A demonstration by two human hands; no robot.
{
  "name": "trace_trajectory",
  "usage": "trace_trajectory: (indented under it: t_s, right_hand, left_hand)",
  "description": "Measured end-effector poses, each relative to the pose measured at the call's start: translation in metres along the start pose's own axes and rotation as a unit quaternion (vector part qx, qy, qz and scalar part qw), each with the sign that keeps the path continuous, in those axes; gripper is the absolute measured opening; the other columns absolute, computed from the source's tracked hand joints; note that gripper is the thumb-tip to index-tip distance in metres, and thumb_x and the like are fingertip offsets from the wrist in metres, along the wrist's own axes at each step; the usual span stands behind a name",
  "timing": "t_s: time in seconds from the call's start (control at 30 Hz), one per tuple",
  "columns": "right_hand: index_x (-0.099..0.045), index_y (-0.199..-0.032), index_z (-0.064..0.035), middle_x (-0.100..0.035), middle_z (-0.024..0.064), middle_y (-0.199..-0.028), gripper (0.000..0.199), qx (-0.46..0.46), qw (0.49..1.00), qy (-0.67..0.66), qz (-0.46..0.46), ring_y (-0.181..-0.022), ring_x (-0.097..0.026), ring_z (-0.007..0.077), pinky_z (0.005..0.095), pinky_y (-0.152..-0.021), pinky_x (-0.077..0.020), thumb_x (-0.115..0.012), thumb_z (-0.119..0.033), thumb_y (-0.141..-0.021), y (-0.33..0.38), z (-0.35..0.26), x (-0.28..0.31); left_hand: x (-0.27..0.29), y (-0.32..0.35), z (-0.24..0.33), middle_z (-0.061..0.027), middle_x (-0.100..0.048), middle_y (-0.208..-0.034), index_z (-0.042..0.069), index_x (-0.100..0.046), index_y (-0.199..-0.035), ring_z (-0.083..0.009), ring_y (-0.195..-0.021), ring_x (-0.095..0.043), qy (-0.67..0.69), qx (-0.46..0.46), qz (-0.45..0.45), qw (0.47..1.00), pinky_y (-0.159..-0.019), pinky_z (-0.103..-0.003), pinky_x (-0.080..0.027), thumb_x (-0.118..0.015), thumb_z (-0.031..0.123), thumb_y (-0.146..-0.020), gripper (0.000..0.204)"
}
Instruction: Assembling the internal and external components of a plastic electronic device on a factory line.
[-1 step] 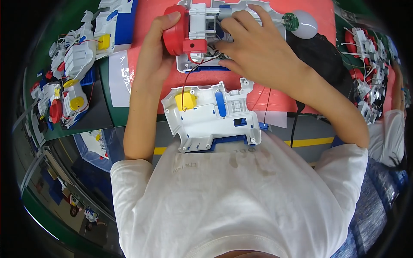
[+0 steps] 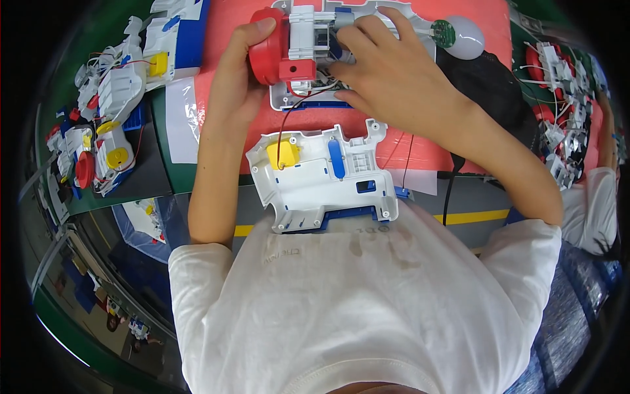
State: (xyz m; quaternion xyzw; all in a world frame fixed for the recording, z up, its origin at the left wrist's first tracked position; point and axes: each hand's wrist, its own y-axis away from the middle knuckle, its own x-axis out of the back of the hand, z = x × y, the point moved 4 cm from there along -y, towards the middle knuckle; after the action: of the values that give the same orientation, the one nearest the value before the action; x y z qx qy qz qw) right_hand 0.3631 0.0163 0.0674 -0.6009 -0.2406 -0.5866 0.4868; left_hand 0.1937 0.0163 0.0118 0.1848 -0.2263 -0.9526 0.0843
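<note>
My left hand [image 2: 239, 72] is closed round a red round plastic part [image 2: 268, 49], thumb on top. That part adjoins a white plastic mechanism [image 2: 302, 33] with a red block at its lower end, over an open white and blue housing half [image 2: 282, 98]. My right hand [image 2: 394, 79] reaches over from the right, fingers bent at the mechanism and thin wires; what its fingertips grip is hidden. Nearer to me rests the other housing half [image 2: 308, 187], inside up, with a yellow part [image 2: 283, 154] and a blue strip [image 2: 336, 159]. A dark red wire links it to the mechanism.
A red mat [image 2: 230, 10] lies under the work. Right of my hand are a translucent white dome with a green circuit board [image 2: 464, 37] and black cloth [image 2: 489, 85]. Partly assembled units [image 2: 118, 92] crowd the left; more parts [image 2: 558, 111] and another person's sleeve [image 2: 594, 210] are at right.
</note>
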Motion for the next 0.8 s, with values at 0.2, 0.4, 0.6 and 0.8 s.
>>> trace_trajectory:
  t_s: [0.2,0.4,0.6,0.8]
  right_hand:
    - [-0.069,-0.089,-0.0119,-0.049,0.0052,-0.098,0.022,-0.065,0.985,-0.146,-0.063,-0.103,-0.045,0.0238,0.0424,-0.099,-0.0322,-0.072,-0.022,-0.07,0.0,0.004,-0.017]
    - [-0.068,-0.089,-0.0118,-0.05,0.005,-0.101,0.023,-0.049,0.99,-0.088,-0.098,-0.104,-0.046,0.0231,0.044,-0.099,-0.0332,-0.071,-0.026,-0.071,-0.002,0.001,-0.011]
    - [-0.067,-0.096,-0.0117,-0.051,0.0055,-0.11,0.033,-0.058,0.991,-0.07,-0.096,-0.111,-0.045,0.0242,0.0486,-0.101,-0.0311,-0.072,-0.034,-0.071,0.006,0.001,-0.004]
    - [-0.065,-0.086,-0.0047,-0.055,0.0073,-0.094,0.025,-0.082,0.98,-0.179,0.037,-0.091,-0.055,0.025,0.0381,-0.087,-0.0422,-0.07,-0.019,-0.066,0.01,0.004,0.011]
  left_hand:
    - [-0.001,0.0,-0.001,-0.008,-0.059,-0.107,0.004,-0.052,-0.114,-0.0172,-0.099,-0.057,0.008,0.001,0.002,1.0,-0.086,-0.032,-0.046,-0.068,0.034,-0.077,0.05]
    - [0.001,0.0,-0.001,-0.0089,-0.058,-0.107,0.004,-0.052,-0.114,-0.0171,-0.1,-0.056,0.009,0.005,0.003,1.0,-0.086,-0.032,-0.046,-0.068,0.034,-0.077,0.05]
    - [-0.002,0.0,0.0,-0.0102,-0.058,-0.106,0.003,-0.051,-0.113,-0.0179,-0.098,-0.056,0.023,-0.007,0.011,1.0,-0.084,-0.032,-0.047,-0.068,0.033,-0.076,0.05]
    - [0.004,-0.006,0.004,-0.0108,-0.059,-0.105,0.002,-0.05,-0.115,-0.0192,-0.095,-0.059,0.052,-0.009,0.014,0.999,-0.082,-0.032,-0.049,-0.068,0.032,-0.076,0.053]
